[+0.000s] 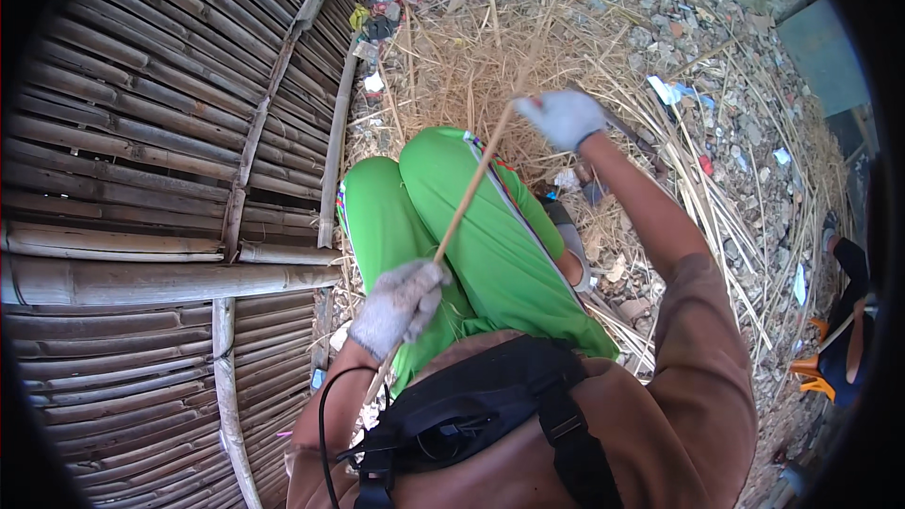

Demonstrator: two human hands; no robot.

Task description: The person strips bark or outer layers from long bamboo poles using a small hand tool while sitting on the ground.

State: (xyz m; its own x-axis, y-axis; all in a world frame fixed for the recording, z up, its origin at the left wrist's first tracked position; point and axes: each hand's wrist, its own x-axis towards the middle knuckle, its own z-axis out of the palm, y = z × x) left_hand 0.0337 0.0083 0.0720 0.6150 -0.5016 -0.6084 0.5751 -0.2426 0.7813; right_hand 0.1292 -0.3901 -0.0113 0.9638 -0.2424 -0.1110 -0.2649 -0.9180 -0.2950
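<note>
My left hand (401,303), in a worn grey glove, grips a long thin bamboo strip (471,190) near its lower end, close to my waist. The strip runs up and to the right across my green trousers (443,217). My right hand (566,117), also gloved, is closed around the strip's upper part, with a dark blade-like tool (630,137) sticking out behind it over the straw. Which of the two the right hand actually grips is hard to tell. I am seated, with my knees pointing away from me.
A wall of split bamboo slats (160,198) with thick cross poles fills the left side. Dry straw and loose bamboo strips (528,47) cover rubble ground ahead, with litter at the top. A dark sandal (566,226) is on my foot. Another person's orange-gloved hand (818,372) shows at right.
</note>
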